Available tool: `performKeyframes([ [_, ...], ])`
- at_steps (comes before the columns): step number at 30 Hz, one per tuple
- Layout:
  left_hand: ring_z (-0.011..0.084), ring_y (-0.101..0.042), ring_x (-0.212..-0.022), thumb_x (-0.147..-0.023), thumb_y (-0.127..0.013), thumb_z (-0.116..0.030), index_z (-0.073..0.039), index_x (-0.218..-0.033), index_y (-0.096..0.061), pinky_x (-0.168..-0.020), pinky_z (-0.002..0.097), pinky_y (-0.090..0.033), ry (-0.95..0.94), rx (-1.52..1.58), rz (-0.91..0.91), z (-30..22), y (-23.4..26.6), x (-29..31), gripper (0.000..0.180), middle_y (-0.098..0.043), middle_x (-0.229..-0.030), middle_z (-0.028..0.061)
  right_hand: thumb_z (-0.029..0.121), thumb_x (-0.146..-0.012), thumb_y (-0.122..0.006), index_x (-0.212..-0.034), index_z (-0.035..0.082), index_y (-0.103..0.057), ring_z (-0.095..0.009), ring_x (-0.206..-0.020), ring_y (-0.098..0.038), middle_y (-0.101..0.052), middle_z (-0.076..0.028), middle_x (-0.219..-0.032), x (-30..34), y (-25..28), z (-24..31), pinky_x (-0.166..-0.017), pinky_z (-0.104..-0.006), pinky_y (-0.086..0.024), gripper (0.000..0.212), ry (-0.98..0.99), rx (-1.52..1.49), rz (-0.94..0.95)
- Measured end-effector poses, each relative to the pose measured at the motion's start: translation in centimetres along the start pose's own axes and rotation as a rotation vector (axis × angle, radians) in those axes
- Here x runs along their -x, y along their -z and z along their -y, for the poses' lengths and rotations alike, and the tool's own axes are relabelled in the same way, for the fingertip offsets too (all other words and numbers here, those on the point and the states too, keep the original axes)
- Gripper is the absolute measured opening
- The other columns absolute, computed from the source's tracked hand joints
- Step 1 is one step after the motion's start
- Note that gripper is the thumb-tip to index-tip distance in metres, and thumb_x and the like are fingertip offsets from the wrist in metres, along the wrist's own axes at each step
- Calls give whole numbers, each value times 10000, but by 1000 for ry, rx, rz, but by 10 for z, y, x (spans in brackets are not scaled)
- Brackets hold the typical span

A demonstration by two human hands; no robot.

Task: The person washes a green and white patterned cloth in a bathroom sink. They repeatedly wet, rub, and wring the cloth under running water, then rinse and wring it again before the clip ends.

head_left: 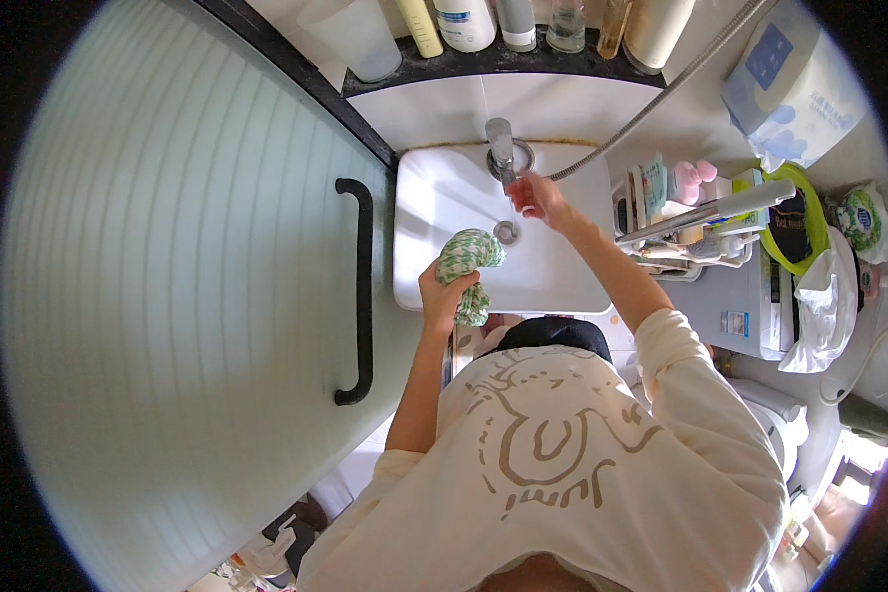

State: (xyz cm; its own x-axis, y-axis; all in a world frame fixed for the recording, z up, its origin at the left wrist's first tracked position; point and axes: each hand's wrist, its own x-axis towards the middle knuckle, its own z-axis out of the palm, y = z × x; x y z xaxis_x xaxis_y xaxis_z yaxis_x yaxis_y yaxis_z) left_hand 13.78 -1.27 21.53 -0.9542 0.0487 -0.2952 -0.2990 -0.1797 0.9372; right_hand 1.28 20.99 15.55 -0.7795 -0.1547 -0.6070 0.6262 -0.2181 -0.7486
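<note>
Bunched up in my left hand (448, 296) is a green and white patterned cloth (471, 259). My fingers are wrapped round its middle, over the near left part of the white sink (572, 281), and its lower end hangs by the front rim. My right hand (537, 198) is at the spout of the chrome faucet (501, 146), its fingers loosely bent and apart, with nothing seen in them. Below that hand lies the round metal drain (505, 233). Whether water is running is hard to make out.
A ribbed glass door (197, 276) with a black handle (363, 291) stands at the left. Bottles line the black shelf (562, 67) behind the sink. A metal shower hose (651, 109) hangs at the right, near a crowded toiletry rack (676, 259) and a tissue pack (794, 89).
</note>
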Motion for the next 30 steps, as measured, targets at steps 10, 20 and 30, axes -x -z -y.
performKeyframes([
  [10, 197, -604, -674, -697, -637, -76, 16, -865, -570, -618, 320, -505, 360, 227, 260, 47, -16, -76, 202, -592, -743, 80, 395, -817, -435, -1140, 190, -542, -160, -1027, -453, -532, 14, -1097, 0, 57, -120, -787, -477, -381, 397, -267, 220, -8],
  [20, 175, -583, -635, -724, -657, -152, -40, -804, -582, -588, 309, -483, 591, 48, 407, 94, -44, -153, 157, -578, -709, 47, 265, -753, -550, -1130, 55, -549, -200, -891, -582, -608, -120, -974, 49, 92, -143, -685, -379, -488, 432, -24, 489, -145],
  [30, 192, -598, -708, -645, -692, -166, 20, -885, -597, -619, 314, -474, 102, -564, 504, 130, -71, -201, 318, -625, -801, 108, 217, -693, -614, -1088, 32, -581, -222, -842, -587, -629, -149, -907, 55, 95, -172, -768, -327, -453, 438, 85, 491, -303],
])
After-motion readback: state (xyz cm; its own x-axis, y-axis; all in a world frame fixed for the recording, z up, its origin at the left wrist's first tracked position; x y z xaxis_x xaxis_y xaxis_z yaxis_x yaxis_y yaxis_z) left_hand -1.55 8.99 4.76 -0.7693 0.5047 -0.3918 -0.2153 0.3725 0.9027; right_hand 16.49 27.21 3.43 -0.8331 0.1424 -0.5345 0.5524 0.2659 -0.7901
